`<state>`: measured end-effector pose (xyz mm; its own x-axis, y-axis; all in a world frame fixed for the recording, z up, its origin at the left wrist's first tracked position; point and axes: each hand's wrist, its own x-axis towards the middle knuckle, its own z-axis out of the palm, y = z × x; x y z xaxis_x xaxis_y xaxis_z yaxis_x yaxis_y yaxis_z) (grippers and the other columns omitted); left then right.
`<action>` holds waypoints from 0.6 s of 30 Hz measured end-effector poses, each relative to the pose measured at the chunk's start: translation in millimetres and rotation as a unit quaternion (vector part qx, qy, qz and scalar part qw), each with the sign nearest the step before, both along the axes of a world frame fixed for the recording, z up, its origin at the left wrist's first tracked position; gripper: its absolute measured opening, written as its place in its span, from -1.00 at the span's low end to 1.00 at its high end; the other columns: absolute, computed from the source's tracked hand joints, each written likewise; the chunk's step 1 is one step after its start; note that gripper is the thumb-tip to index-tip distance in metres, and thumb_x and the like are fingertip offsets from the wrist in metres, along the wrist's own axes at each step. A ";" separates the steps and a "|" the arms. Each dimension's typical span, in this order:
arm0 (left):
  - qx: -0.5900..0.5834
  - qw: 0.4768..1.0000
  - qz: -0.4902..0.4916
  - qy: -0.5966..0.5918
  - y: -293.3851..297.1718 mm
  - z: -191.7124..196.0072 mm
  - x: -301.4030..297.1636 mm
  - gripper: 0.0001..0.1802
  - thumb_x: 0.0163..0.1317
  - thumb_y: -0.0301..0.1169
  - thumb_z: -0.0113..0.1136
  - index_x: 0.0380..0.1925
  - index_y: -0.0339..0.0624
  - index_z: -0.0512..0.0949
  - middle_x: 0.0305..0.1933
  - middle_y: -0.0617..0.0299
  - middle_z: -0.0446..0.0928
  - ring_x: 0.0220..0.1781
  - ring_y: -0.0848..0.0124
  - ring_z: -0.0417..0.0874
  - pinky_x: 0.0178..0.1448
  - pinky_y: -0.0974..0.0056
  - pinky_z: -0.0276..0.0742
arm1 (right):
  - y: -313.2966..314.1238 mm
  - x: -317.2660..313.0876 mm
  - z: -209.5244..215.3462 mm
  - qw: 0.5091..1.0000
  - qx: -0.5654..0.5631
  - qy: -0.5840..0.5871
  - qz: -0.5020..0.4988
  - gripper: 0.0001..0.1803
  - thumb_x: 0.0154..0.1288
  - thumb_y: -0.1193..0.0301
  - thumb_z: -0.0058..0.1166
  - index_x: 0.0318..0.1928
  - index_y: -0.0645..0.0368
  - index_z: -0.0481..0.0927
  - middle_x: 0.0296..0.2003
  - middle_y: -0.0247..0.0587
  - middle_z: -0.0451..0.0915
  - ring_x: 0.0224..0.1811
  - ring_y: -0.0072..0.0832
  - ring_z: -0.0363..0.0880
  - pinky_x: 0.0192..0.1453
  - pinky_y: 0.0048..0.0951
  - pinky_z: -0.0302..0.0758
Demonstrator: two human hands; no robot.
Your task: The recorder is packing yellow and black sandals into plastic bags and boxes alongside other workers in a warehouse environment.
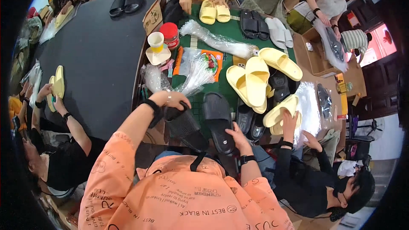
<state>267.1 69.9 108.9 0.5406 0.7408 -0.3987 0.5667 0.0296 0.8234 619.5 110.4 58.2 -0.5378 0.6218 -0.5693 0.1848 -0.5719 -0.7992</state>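
Observation:
My left hand (170, 99) is closed on one black slide sandal (186, 128), its fingers at the upper end of the shoe. The slide hangs tilted over the table's near edge. My right hand (239, 138) grips a second black slide (216, 113) by its side near the lower end, thumb on top. The two slides are side by side, a small gap between them. Just right of them lie more black slides (244, 117), partly covered by a heap of yellow slides (256, 83). Clear plastic bags (198, 76) lie fanned out beyond my left hand.
A white-and-yellow cup (156, 40) and a red-lidded jar (169, 34) stand at the green table's left edge. At right, a co-worker's hands touch a yellow slide (279, 113) beside clear bags (307, 106). Another person, in yellow, handles yellow slides (208, 12) at the far side.

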 end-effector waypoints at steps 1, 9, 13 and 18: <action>-0.006 1.000 0.009 0.000 2.9 -13.4 5.4 -0.62 -0.08 -0.41 0.11 -0.16 -0.06 0.45 -0.17 0.10 0.48 -0.12 0.21 0.46 -0.06 0.23 0.35 | -7.1 -5.5 -6.8 1.000 -0.004 -0.020 0.019 -0.51 0.03 0.53 0.00 0.02 0.27 0.21 -0.14 -0.17 0.39 -0.13 -0.44 0.37 -0.07 -0.48 0.34; 0.297 0.877 0.295 0.237 7.8 -62.0 81.1 -0.74 -0.16 -0.50 0.13 -0.36 -0.11 0.48 -0.20 0.17 0.39 -0.08 0.15 0.36 -0.03 0.13 0.27 | -36.1 -11.6 -54.6 0.912 0.255 -0.317 -0.043 -0.42 -0.03 0.42 0.07 0.04 0.33 0.23 -0.06 0.09 0.34 0.01 -0.13 0.30 0.08 -0.32 0.22; 0.347 0.771 0.491 0.210 -6.6 -54.7 81.5 -0.76 -0.16 -0.57 0.08 -0.39 -0.11 0.47 -0.23 0.15 0.35 -0.09 0.15 0.32 -0.04 0.11 0.24 | -27.6 -33.6 -31.4 0.831 0.397 -0.385 -0.047 -0.46 -0.08 0.52 0.00 0.02 0.27 0.26 -0.07 0.07 0.29 0.01 -0.11 0.23 0.08 -0.27 0.19; 0.142 0.702 0.667 0.205 -31.2 -56.6 68.7 -0.79 0.02 -0.43 -0.09 -0.30 -0.19 0.41 -0.30 -0.10 0.42 -0.25 -0.05 0.42 -0.12 0.05 0.32 | 23.8 -93.7 15.2 0.822 0.525 -0.207 -0.075 -0.86 -0.01 0.53 -0.09 -0.36 0.21 0.47 -0.39 -0.09 0.47 -0.23 -0.16 0.39 -0.12 -0.26 0.30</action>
